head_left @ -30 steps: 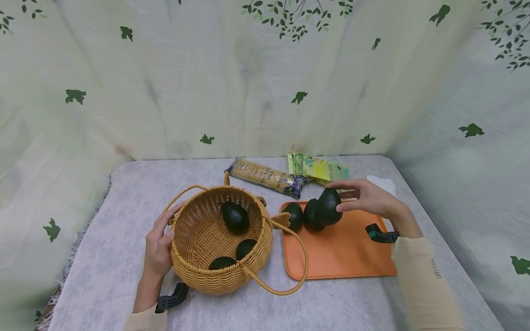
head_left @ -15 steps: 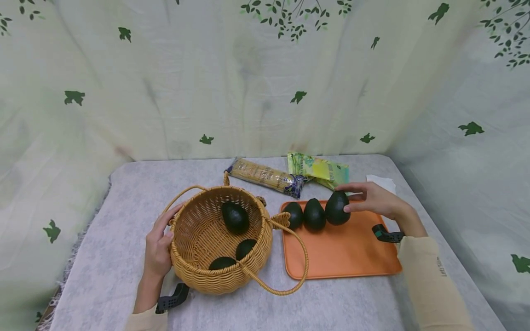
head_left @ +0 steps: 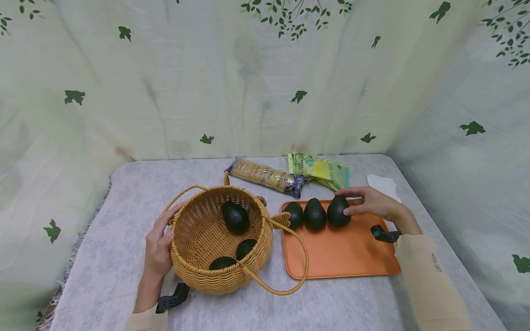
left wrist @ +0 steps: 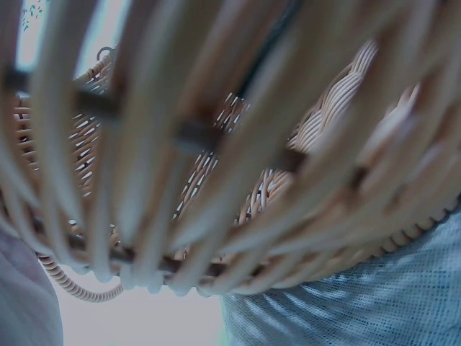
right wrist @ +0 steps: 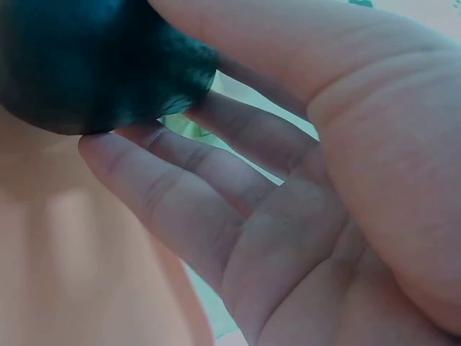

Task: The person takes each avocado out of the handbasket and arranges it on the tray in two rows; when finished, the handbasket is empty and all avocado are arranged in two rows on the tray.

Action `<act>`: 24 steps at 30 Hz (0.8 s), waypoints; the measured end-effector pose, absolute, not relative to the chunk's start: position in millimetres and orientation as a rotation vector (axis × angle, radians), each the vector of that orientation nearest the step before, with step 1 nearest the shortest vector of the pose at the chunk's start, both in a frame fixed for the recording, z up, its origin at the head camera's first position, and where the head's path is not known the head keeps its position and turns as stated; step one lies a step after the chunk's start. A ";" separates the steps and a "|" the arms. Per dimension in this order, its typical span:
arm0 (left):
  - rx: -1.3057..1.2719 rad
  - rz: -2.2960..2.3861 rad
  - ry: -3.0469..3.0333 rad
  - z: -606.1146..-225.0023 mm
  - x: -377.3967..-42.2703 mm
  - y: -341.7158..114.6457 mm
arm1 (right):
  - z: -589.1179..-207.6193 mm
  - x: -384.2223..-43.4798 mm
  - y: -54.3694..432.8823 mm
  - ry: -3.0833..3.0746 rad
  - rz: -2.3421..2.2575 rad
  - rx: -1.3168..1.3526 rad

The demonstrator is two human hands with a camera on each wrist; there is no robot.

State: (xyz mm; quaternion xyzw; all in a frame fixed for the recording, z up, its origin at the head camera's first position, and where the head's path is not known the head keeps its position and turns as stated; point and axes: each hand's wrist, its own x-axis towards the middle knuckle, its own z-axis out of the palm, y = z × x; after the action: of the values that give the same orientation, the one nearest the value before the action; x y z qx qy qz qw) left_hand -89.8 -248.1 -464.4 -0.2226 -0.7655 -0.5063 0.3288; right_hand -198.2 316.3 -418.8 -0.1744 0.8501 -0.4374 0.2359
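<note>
A round wicker basket (head_left: 194,239) leans on the left of the table with several dark green avocados inside, one (head_left: 235,218) lying against its far wall. My left hand (head_left: 158,246) grips the basket's left side; close weave fills the left wrist view. To the right, an orange tray (head_left: 339,257) bears a row of three avocados. My right hand (head_left: 372,204) pinches the rightmost avocado (head_left: 338,212) between thumb and fingers, as the right wrist view (right wrist: 86,65) also shows. Beside it stand the middle avocado (head_left: 314,215) and the left one (head_left: 294,216), partly behind the basket's wicker fastening.
A pack of dried noodles (head_left: 265,177) and a green-yellow packet (head_left: 319,170) lie at the back of the table. White paper (head_left: 383,186) is behind my right hand. The basket's handle (head_left: 304,262) loops over the tray's left edge.
My right hand has brought its avocado rightward and down, from overlapping the middle one to beside it at the row's right end. My left hand and the basket stay put.
</note>
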 end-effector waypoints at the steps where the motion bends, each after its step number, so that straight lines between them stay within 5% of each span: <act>1: -0.585 -1.322 -2.003 -464.2 -89.8 -248.0 | -419.8 -198.4 316.4 2.321 -1.201 -0.473; 24: -0.568 -1.308 -2.027 -462.6 -88.9 -247.8 | -423.3 -199.6 312.3 2.223 -1.161 -0.486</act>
State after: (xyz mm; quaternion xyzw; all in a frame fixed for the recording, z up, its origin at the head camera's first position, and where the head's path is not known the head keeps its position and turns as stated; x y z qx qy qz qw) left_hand -88.9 -247.8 -462.6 -0.2166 -0.7733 -0.4990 0.3258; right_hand -199.6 312.3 -423.3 -0.1820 0.8331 -0.4350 0.2892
